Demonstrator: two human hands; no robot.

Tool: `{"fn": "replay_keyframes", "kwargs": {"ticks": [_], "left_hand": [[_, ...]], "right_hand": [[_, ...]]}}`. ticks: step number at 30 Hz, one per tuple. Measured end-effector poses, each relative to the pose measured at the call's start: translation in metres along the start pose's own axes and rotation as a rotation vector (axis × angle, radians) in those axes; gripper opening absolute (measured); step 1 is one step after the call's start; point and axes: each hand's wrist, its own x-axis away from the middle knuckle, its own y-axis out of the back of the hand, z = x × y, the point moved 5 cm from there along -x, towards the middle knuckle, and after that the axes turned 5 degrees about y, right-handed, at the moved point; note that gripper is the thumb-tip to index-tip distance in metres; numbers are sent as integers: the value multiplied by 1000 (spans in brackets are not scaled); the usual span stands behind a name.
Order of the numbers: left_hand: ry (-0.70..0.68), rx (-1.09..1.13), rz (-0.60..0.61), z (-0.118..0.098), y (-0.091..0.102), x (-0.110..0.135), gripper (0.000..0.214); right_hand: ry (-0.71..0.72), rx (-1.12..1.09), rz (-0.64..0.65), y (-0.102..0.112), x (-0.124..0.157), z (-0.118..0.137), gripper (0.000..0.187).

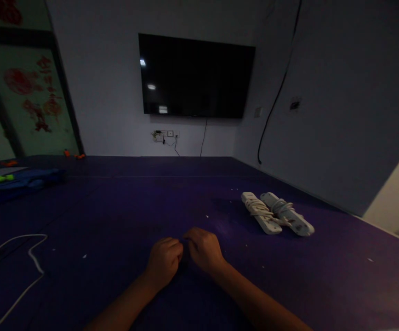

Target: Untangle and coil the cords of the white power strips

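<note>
My left hand (pixel 164 261) is curled into a fist low in the middle of the view. Close beside it, my right hand (pixel 205 248) bends its fingers inward towards the left one. The narrow gap between them is dark, and whatever the fingers hold, if anything, is hidden. Both hands are just above or on the purple floor (pixel 144 207); which of the two I cannot tell. To the right of my right hand lie two white power strips, a left one (pixel 267 224) and a right one (pixel 298 220), side by side with their cords wound round them.
A white cable (pixel 30 250) trails over the floor at left. Blue cloth (pixel 30 177) with a yellow-green item (pixel 4 178) lies farther back. A television (pixel 196 78) hangs on the far wall above wall sockets (pixel 170 134). A black cable (pixel 275 101) hangs at right.
</note>
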Motion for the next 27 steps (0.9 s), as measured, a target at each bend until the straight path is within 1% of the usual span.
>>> {"fn": "replay_keyframes", "kwargs": {"ticks": [4,11,13,17,19,22,25,27], "left_hand": [[-20,-139,-33,-1,0,0,21],[-16,-115,-39,0,0,-3,20],[-14,-115,-52,0,1,-3,17],[0,-104,-76,0,6,-4,16],[8,-95,-85,2,7,-5,20],[20,-111,-114,5,7,-5,26],[39,-141,-113,8,5,-6,30],[52,-139,-115,9,5,-6,28]], "right_hand": [[16,6,3,-1,0,-1,31],[19,20,-7,0,-1,2,28],[20,-8,-52,3,-1,3,27],[21,-29,-233,14,0,5,23],[20,1,-291,18,0,6,20],[29,29,-299,20,-2,7,31],[12,20,-299,19,-2,7,27],[9,16,-308,19,-1,6,30]]}}
